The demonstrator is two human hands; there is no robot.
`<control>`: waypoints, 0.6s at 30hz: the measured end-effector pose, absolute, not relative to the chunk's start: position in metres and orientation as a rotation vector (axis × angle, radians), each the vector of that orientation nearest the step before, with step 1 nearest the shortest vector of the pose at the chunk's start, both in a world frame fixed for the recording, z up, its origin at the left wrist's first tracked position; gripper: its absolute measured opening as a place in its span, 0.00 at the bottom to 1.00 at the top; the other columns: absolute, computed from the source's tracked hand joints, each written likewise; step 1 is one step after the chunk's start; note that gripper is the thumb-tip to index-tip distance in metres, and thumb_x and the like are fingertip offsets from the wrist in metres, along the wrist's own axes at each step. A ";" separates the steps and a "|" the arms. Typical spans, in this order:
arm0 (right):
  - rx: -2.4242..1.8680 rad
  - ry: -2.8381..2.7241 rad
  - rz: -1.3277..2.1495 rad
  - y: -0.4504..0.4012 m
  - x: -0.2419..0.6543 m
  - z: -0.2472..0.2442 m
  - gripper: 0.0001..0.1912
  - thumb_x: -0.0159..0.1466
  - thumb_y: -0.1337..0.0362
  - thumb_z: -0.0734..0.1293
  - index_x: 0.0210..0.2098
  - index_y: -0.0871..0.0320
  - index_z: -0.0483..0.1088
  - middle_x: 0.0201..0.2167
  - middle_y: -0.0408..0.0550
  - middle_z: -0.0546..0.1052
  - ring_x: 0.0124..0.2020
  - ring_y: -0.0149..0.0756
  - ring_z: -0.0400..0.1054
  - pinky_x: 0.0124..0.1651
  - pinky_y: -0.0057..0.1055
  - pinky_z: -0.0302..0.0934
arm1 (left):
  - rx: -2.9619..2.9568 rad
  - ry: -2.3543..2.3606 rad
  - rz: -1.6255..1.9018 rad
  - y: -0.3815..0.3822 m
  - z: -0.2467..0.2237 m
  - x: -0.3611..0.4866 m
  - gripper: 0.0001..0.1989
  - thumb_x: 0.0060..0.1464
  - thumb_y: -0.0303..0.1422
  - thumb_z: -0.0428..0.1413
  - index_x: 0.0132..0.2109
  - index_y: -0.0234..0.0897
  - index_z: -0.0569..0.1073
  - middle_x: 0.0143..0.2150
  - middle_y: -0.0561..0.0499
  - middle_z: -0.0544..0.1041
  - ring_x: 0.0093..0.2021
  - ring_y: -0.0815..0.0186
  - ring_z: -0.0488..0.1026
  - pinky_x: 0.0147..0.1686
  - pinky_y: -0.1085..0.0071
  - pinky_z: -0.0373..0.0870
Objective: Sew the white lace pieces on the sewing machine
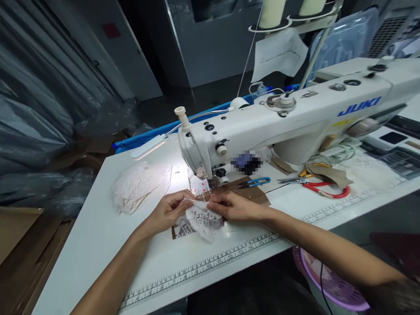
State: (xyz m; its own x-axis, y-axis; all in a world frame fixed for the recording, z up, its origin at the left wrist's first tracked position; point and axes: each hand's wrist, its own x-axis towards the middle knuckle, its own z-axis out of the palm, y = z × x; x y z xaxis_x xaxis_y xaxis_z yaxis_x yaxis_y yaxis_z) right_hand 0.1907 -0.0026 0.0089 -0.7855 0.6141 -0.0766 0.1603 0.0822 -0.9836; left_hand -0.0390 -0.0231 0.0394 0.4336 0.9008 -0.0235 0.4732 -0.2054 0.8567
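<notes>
A piece of white lace (204, 217) is stretched between my two hands just in front of the sewing machine (236, 127). My left hand (172, 209) pinches its left upper edge between thumb and fingers. On the other side my right hand (231, 206) grips the upper right edge, closed on the fabric. The needle area lies right behind the fingers, and the lace edge there is partly hidden by them. A brown board (259, 197) lies under and behind my right hand. Left of my left hand rests a pile of white lace (133, 188), lit by a lamp (149, 148).
Blue thread snips (259, 181) and red-handled scissors (328, 189) lie to the right. A printed ruler (210, 265) runs along the front table edge. Thread cones (272, 13) stand behind the machine. Below the table at right is a purple basket (341, 293).
</notes>
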 end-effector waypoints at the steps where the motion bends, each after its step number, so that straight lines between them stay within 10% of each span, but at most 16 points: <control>1: -0.811 -1.933 1.861 -0.001 0.187 0.009 0.13 0.70 0.59 0.59 0.30 0.59 0.63 0.27 0.42 0.69 0.26 0.27 0.66 0.30 0.25 0.59 | 1.841 1.232 0.593 -0.020 0.042 -0.039 0.20 0.61 0.47 0.49 0.35 0.34 0.72 0.26 0.53 0.69 0.22 0.73 0.62 0.21 0.77 0.59; 8: -1.240 -1.950 1.836 0.008 0.165 0.006 0.08 0.70 0.64 0.56 0.36 0.60 0.62 0.23 0.47 0.75 0.19 0.29 0.67 0.21 0.24 0.57 | 2.345 1.449 0.171 0.029 0.049 -0.017 0.18 0.59 0.46 0.50 0.36 0.38 0.77 0.27 0.52 0.74 0.24 0.67 0.68 0.24 0.74 0.58; 13: -1.227 -2.384 0.803 0.007 0.185 0.002 0.15 0.64 0.58 0.65 0.44 0.63 0.67 0.43 0.62 0.75 0.43 0.48 0.70 0.40 0.40 0.64 | 2.593 1.456 0.287 0.041 0.027 -0.016 0.13 0.58 0.42 0.51 0.38 0.39 0.75 0.31 0.50 0.75 0.31 0.61 0.72 0.26 0.72 0.62; 18: -0.624 -2.539 0.335 0.011 0.197 -0.020 0.11 0.67 0.64 0.61 0.45 0.60 0.71 0.47 0.52 0.76 0.51 0.44 0.64 0.53 0.42 0.58 | 2.840 1.346 0.332 0.038 0.011 -0.020 0.16 0.64 0.38 0.46 0.29 0.37 0.69 0.26 0.50 0.68 0.27 0.64 0.66 0.28 0.69 0.61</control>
State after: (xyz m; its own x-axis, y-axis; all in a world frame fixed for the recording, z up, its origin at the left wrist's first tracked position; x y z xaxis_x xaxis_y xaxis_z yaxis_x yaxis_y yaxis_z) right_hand 0.1967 0.0112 -0.0200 -0.7701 0.4888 0.4100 0.3658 0.8648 -0.3438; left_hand -0.0202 0.0377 0.0112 0.6154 0.7633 0.1966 0.7673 -0.6372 0.0724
